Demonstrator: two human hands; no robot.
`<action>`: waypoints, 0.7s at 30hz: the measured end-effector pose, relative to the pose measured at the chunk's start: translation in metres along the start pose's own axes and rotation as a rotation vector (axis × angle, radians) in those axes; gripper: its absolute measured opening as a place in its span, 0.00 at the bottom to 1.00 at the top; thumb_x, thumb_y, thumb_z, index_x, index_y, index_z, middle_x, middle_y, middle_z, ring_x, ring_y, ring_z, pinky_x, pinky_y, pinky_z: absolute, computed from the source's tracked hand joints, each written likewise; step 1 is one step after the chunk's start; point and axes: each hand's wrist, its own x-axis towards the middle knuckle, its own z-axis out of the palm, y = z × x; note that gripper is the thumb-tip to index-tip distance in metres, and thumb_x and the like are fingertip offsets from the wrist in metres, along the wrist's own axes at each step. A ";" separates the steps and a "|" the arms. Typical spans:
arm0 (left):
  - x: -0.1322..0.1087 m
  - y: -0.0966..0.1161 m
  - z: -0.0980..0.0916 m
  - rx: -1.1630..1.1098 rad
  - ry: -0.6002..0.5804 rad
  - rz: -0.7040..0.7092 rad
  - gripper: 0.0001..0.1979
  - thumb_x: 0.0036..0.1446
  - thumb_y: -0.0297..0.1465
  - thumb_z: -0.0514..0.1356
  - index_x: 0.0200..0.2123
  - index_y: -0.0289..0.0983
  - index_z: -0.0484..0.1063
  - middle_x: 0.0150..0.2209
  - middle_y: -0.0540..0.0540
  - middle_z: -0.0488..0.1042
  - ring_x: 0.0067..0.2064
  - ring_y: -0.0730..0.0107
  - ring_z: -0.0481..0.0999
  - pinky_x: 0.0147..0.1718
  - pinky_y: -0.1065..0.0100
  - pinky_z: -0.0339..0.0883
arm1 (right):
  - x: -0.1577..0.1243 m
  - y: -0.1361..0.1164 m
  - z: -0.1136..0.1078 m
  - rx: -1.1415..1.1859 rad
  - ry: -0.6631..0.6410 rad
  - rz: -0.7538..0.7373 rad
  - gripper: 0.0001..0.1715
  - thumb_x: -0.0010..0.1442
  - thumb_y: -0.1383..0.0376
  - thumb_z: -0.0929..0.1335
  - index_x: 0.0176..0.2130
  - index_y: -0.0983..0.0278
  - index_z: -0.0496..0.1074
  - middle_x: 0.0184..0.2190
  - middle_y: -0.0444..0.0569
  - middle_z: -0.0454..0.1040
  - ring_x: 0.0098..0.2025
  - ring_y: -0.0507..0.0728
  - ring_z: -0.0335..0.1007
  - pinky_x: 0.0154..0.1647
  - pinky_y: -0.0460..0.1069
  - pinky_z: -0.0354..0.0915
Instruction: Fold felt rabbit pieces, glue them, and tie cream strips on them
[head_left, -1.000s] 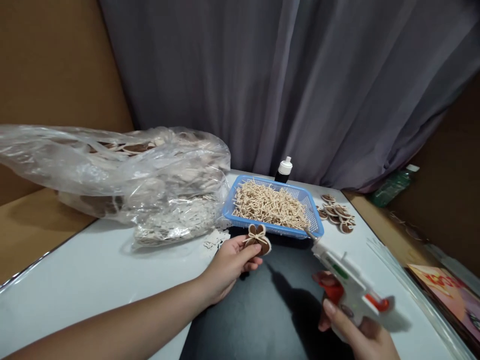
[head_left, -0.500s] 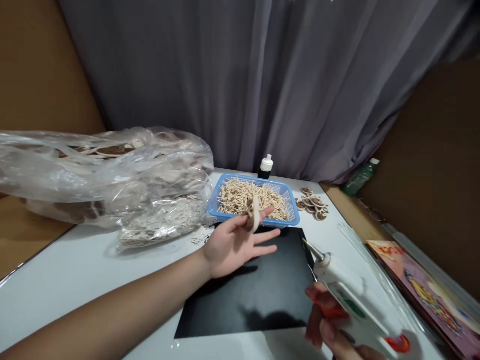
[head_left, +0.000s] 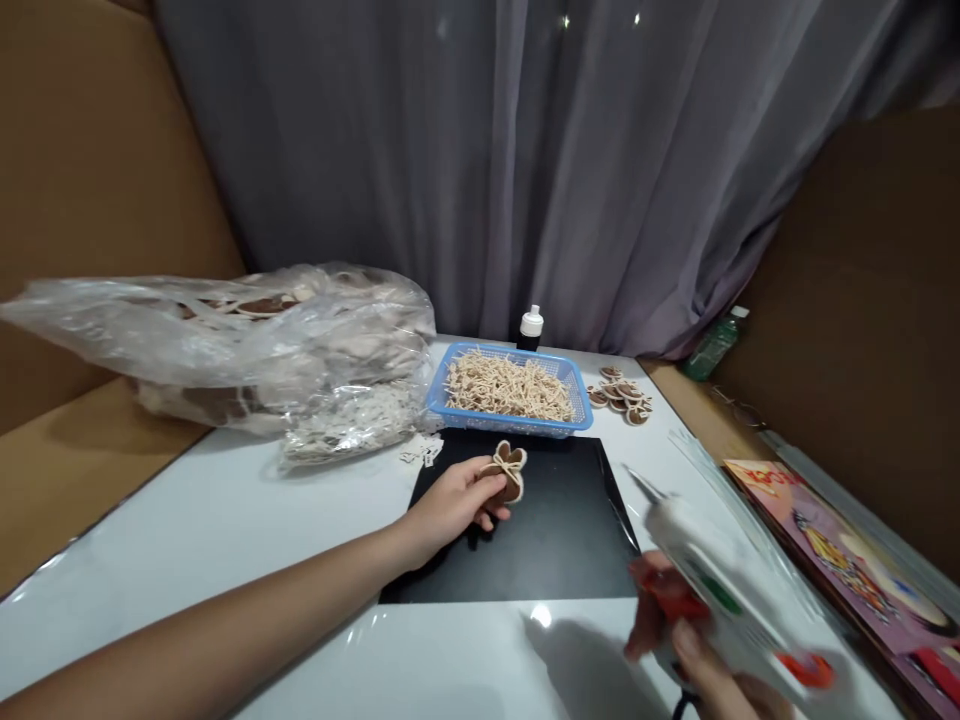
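Over the black mat (head_left: 555, 550), my left hand (head_left: 457, 500) pinches a small brown bunny-shaped piece (head_left: 511, 468) with a pale edge and a cream string bow on its front. My right hand (head_left: 675, 620) grips a white hot glue gun (head_left: 720, 570) by its handle, a finger near the red trigger. The nozzle points up and left, apart from the bunny piece. Just beyond the mat sits a blue plastic basket (head_left: 510, 424) heaped with cream string bows (head_left: 510, 385).
A large clear plastic bag (head_left: 322, 350) of brown and white pieces lies at left, small white tags (head_left: 421, 455) beside it. Several brown pieces (head_left: 621, 395) pile at right. Behind the basket stands a white-capped bottle (head_left: 531, 325). Glue sticks (head_left: 720, 480) and a picture book (head_left: 840, 560) lie right.
My left hand has turned over and lowered; the piece now faces me, bow showing. The glue gun has shifted slightly right and down, and the view has tilted a little.
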 end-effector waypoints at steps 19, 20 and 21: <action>0.012 -0.017 -0.019 -0.338 0.198 0.010 0.07 0.55 0.29 0.58 0.36 0.34 0.73 0.39 0.44 0.76 0.41 0.71 0.76 0.38 0.76 0.69 | 0.065 0.051 0.060 -0.167 -0.100 0.338 0.19 0.50 0.51 0.68 0.27 0.65 0.72 0.14 0.44 0.67 0.17 0.53 0.65 0.18 0.45 0.65; 0.012 -0.018 -0.019 -0.344 0.204 0.009 0.07 0.55 0.29 0.58 0.36 0.34 0.73 0.39 0.44 0.76 0.41 0.71 0.76 0.38 0.76 0.69 | 0.065 0.050 0.061 -0.172 -0.100 0.343 0.20 0.49 0.50 0.67 0.27 0.65 0.72 0.15 0.44 0.67 0.17 0.52 0.64 0.18 0.45 0.65; 0.013 -0.018 -0.019 -0.345 0.207 0.010 0.07 0.55 0.29 0.58 0.36 0.34 0.73 0.39 0.44 0.76 0.40 0.72 0.76 0.37 0.77 0.69 | 0.065 0.050 0.063 -0.175 -0.082 0.344 0.21 0.49 0.50 0.67 0.27 0.65 0.71 0.15 0.45 0.67 0.17 0.52 0.63 0.17 0.45 0.63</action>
